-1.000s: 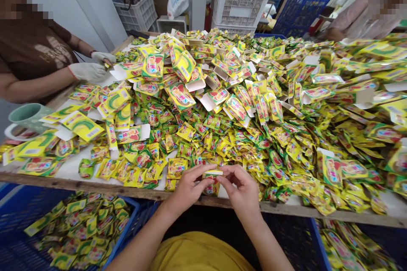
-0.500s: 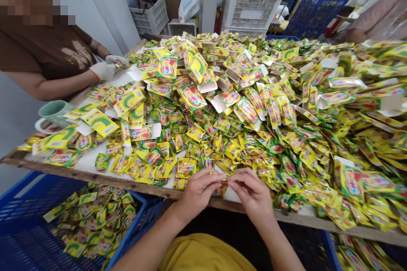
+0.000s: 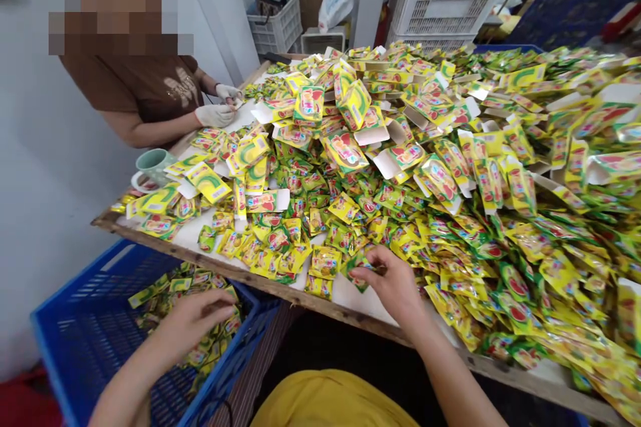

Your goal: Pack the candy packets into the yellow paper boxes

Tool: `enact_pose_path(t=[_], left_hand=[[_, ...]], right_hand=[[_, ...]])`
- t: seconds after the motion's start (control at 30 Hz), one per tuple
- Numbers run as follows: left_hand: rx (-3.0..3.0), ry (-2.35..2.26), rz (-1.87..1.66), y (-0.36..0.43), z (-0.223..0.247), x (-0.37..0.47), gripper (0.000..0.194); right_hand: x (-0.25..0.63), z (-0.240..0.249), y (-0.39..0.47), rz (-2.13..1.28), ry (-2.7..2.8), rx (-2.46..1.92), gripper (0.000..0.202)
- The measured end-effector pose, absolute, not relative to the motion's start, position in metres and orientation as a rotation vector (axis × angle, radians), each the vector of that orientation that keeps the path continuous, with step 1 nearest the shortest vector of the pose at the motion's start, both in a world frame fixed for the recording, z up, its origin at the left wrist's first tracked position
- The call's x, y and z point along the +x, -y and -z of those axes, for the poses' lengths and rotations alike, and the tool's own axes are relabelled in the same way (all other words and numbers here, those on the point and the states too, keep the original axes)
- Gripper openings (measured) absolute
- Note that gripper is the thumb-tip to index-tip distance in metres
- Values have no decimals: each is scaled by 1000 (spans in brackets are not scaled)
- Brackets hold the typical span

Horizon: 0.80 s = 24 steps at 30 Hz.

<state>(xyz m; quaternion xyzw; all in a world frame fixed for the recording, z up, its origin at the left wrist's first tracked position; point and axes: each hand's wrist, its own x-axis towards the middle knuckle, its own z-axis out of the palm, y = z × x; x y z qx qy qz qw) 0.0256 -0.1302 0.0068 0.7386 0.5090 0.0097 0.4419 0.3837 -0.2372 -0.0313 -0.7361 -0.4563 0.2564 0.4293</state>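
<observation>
My left hand (image 3: 203,320) is over the blue crate (image 3: 125,267) at lower left. Its fingers and thumb are apart, and I see nothing held between them. Small yellow-and-green packed boxes (image 3: 187,280) lie in that crate beneath it. At the table's front edge my right hand (image 3: 393,283) pinches a green candy packet (image 3: 356,273) between thumb and fingers, low over the white tabletop. Yellow candy packets (image 3: 324,261) lie just left of it. Behind it rises a big heap of green and yellow packets (image 3: 345,208), with open-flapped printed boxes (image 3: 345,150) on top.
A co-worker (image 3: 150,90) in a brown shirt and white gloves works at the table's left side. A green mug (image 3: 153,167) stands near the left corner. The wooden table edge (image 3: 240,273) runs in front of me. White crates (image 3: 445,7) are stacked behind the heap.
My hands were together at the table edge and are now apart. The left has moved down-left over the blue crate; the right is on a green packet. The view has turned left.
</observation>
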Motion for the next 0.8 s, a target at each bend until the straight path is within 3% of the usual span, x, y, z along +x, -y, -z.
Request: enact_pose_path(t=[0.13, 0.3, 0.47, 0.67, 0.8], left_hand=[[1712, -1030, -236, 137, -19, 119, 24], [1839, -1076, -576, 137, 16, 192, 12], [1781, -1098, -599, 139, 36, 205, 11], [1577, -1030, -643, 149, 25, 204, 13], [1526, -901, -693, 166, 18, 216, 14]], right_hand=[[359, 23, 211, -885, 987, -1660, 34], [333, 41, 203, -744, 846, -1809, 34], [330, 51, 213, -530, 914, -1954, 32], [330, 43, 222, -627, 858, -1768, 23], [345, 23, 238, -901, 754, -1499, 33]])
